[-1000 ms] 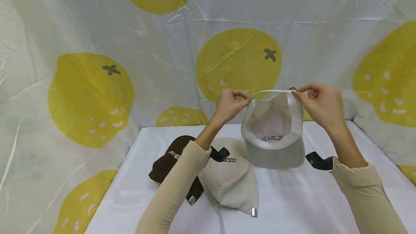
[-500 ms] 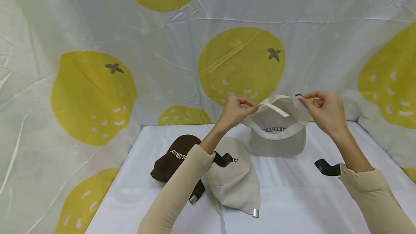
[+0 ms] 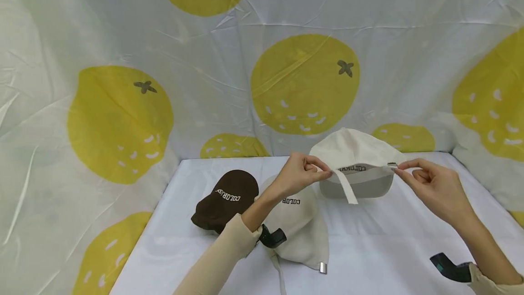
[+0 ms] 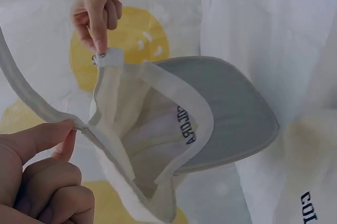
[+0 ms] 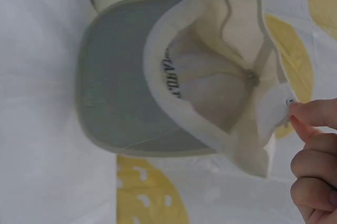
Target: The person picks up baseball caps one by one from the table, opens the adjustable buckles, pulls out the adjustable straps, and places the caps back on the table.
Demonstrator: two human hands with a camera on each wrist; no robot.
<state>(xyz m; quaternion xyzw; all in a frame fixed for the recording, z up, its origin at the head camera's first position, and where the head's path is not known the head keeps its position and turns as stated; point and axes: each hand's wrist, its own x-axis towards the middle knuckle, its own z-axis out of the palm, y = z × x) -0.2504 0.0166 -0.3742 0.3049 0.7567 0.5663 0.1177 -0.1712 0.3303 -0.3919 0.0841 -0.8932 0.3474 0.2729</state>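
Observation:
A cream baseball cap (image 3: 356,144) hangs between both hands over the far right of the table, its crown upward and its opening towards me. My left hand (image 3: 300,174) pinches the base of its back strap (image 3: 345,188), whose free end dangles loose. On the other side, my right hand (image 3: 438,188) pinches the corner by the small metal buckle (image 3: 391,164). Strap and buckle are apart. The left wrist view shows the cap's grey brim underside (image 4: 226,113) and the strap standing away from the band. Dark lettering shows inside the cap (image 5: 174,79).
On the white-covered table (image 3: 368,249) lie a dark brown cap (image 3: 229,199) and a second beige cap (image 3: 299,236), side by side at the left of the held one. The left forearm passes over them. A lemon-print curtain (image 3: 204,81) stands behind the table.
The strap, earlier running across to the buckle, has come out of it. Both hands have come down, the right one also further right, and the cap has tipped so its crown shows.

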